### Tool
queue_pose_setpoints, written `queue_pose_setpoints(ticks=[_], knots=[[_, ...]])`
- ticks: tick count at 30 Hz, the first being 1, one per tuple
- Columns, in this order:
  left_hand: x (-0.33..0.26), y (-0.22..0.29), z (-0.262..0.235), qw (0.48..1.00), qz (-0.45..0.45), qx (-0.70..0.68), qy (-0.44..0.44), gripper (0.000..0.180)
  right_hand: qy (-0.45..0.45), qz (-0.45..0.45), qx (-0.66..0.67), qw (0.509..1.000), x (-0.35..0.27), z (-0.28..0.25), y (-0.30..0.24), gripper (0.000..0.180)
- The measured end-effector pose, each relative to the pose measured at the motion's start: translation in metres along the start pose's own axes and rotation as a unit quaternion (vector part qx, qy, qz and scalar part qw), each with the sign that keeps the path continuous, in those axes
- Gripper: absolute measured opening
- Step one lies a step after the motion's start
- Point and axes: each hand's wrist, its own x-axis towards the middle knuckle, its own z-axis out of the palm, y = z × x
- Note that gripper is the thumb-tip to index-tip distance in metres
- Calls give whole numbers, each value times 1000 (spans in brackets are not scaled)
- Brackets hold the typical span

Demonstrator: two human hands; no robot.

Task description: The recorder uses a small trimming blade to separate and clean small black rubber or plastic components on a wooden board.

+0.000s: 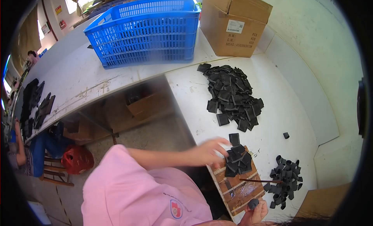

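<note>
My left hand (208, 153) hovers at the left edge of a small heap of flat black pieces (237, 160), its fingers apart and slightly blurred; nothing shows in it. The heap lies on a taped wooden board (229, 193) at the front of the white table. Near the board's lower corner my right hand (257, 215) is closed on a small black sleeve (253, 204), whose rounded end points up. A thin brown rod (260, 181) reaches over the board's right edge. To the right lies a pile of opened-out black sleeves (285, 181).
A large pile of flat black pieces (231, 94) covers the table farther off. Behind it stand a blue plastic crate (147, 37) and a cardboard box (233, 29). One loose black piece (286, 135) lies by the low white wall panel (299, 82). Another person (23, 152) sits at far left.
</note>
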Motion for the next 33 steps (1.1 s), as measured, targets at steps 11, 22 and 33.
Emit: queue_pose_setpoints(ticks=[11, 22, 33], knots=[[-246, -88, -337, 433, -278, 259, 818, 50, 20, -23, 197, 980, -17, -43, 39, 13], [113, -78, -438, 763, -128, 482, 411, 31, 219, 44, 36, 974, 7, -30, 73, 19], [-308, -125, -493, 103, -383, 774, 493, 39, 291, 1, 9, 957, -2, -41, 72, 18]])
